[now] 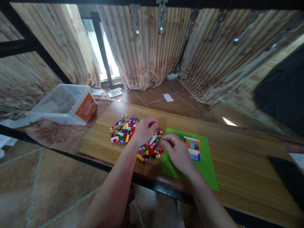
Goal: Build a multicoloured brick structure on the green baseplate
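My left hand (145, 130) is over a heap of small colourful toy bricks (122, 131), its fingers curled and closed. What they hold, if anything, is hidden. My right hand (177, 151) is above the left part of a green studded baseplate (206, 171), thumb and forefinger pinched on a small toy brick (163, 139) that looks dark green. On the baseplate, partly behind my right hand, a flat patch of joined bricks (195, 149) shows white, orange, red, blue and purple.
A clear plastic box (64, 104) with an orange label stands left of the wooden board (228, 152). A dark flat object (286, 175) lies at the right end. Papers (168, 97) lie on the tiled floor, with curtains (147, 47) behind.
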The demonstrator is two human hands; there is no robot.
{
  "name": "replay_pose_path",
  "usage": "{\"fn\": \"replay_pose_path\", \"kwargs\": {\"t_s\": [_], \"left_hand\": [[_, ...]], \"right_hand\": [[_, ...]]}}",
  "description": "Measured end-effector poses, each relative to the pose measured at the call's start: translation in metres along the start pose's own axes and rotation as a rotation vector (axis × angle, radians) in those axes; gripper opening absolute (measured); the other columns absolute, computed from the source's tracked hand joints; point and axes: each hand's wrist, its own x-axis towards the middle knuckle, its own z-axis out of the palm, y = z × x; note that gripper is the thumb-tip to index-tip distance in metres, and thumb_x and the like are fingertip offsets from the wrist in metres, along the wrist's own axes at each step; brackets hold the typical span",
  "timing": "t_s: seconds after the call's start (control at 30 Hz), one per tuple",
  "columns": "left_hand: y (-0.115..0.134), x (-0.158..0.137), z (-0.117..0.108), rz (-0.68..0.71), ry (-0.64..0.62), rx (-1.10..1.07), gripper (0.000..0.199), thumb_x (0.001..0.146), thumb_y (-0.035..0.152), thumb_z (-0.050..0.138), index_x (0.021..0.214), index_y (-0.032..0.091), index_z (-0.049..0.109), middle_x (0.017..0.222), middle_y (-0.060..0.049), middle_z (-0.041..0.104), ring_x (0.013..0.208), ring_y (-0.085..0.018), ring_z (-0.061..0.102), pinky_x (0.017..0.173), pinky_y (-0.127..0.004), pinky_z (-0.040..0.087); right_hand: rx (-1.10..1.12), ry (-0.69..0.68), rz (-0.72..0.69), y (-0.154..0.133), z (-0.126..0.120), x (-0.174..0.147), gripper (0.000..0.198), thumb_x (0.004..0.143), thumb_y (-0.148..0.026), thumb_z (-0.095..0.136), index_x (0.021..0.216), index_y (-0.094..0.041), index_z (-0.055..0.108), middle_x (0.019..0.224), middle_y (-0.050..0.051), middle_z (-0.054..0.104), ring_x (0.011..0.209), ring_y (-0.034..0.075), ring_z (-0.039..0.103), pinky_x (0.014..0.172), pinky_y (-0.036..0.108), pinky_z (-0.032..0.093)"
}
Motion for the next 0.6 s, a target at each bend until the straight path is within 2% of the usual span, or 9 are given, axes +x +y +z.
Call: {"fn": "replay_pose_path", "kwargs": {"t_s": [0.2, 0.37, 0.47, 0.6], "left_hand": [[0.001, 0.000, 0.002, 0.008, -0.018, -0.006, 0.019, 0.086, 0.020, 0.054, 0.086, 0.015, 0.072, 0.081, -0.003, 0.074, 0.075, -0.015, 0.067, 0.069, -0.023, 0.051], [0.002, 0.000, 0.004, 0.016, -0.041, 0.009, 0.019, 0.086, 0.021, 0.054, 0.083, 0.015, 0.072, 0.078, -0.003, 0.073, 0.073, -0.015, 0.065, 0.064, -0.022, 0.049], [0.005, 0.000, 0.005, 0.013, -0.051, 0.001, 0.019, 0.086, 0.020, 0.053, 0.083, 0.015, 0.071, 0.076, -0.003, 0.072, 0.071, -0.014, 0.064, 0.062, -0.021, 0.048], [0.006, 0.000, 0.010, -0.026, -0.086, -0.037, 0.019, 0.085, 0.022, 0.054, 0.086, 0.015, 0.071, 0.073, -0.002, 0.070, 0.064, -0.013, 0.063, 0.058, -0.021, 0.048]], "right_hand": [[0.341, 0.043, 0.135, -0.002, -0.014, -0.004, 0.020, 0.079, -0.036, 0.068, 0.091, -0.020, 0.068, 0.080, 0.003, 0.073, 0.072, 0.017, 0.069, 0.072, 0.033, 0.056], [0.577, 0.246, 0.204, 0.001, -0.058, -0.006, 0.019, 0.071, -0.033, 0.076, 0.087, -0.023, 0.074, 0.079, 0.002, 0.073, 0.071, 0.015, 0.067, 0.070, 0.030, 0.056], [0.616, 0.341, 0.226, 0.013, -0.089, -0.010, 0.021, 0.068, -0.031, 0.079, 0.088, -0.025, 0.076, 0.085, 0.003, 0.074, 0.072, 0.014, 0.068, 0.069, 0.030, 0.058], [0.542, 0.367, 0.248, 0.031, -0.118, -0.017, 0.026, 0.064, -0.034, 0.084, 0.087, -0.026, 0.078, 0.082, 0.001, 0.074, 0.071, 0.012, 0.067, 0.069, 0.026, 0.057]]}}
